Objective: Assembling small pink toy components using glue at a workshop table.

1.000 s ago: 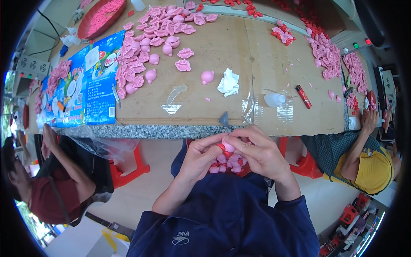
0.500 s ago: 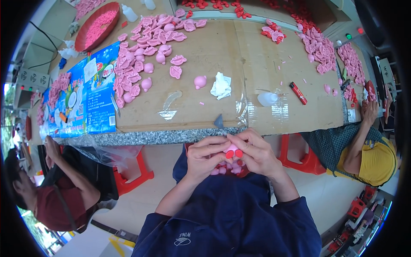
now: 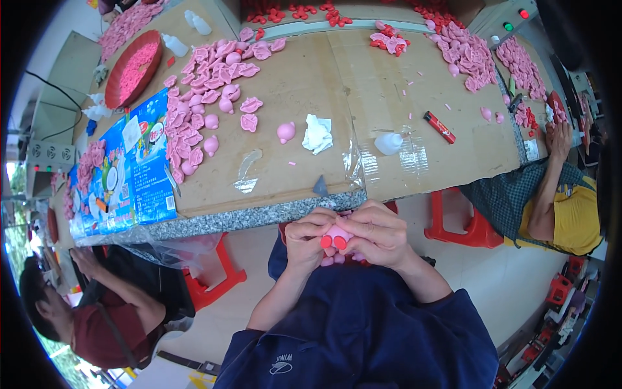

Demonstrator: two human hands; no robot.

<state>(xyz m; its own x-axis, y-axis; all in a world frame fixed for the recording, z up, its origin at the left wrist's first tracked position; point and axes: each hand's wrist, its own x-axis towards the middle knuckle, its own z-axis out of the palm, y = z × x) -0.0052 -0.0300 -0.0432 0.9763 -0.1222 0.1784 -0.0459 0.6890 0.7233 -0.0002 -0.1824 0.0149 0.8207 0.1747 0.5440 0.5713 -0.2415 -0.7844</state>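
Observation:
Just off the table's front edge, both my hands hold one small pink plastic toy figure (image 3: 335,233) with two round red feet. My left hand (image 3: 306,238) pinches it from the left, and my right hand (image 3: 378,235) closes on it from the right, thumb near the red ends. The fingers hide much of its body. In my lap beneath the hands lie more pink parts (image 3: 328,260), partly covered. A grey pointed piece (image 3: 321,187) lies on the table edge just beyond my hands.
On the cardboard-covered table (image 3: 272,175) lie a crumpled white tissue (image 3: 317,134), a white squeeze bottle (image 3: 389,143) and a red marker (image 3: 440,127). Pink part heaps (image 3: 184,129) spread left; another heap (image 3: 468,58) sits right. Co-workers sit at left (image 3: 107,330) and right (image 3: 560,217).
The whole view has tilted and shifted a little. Both hands still grip the pink toy figure, whose red feet now appear slightly lower and further apart from my fingers.

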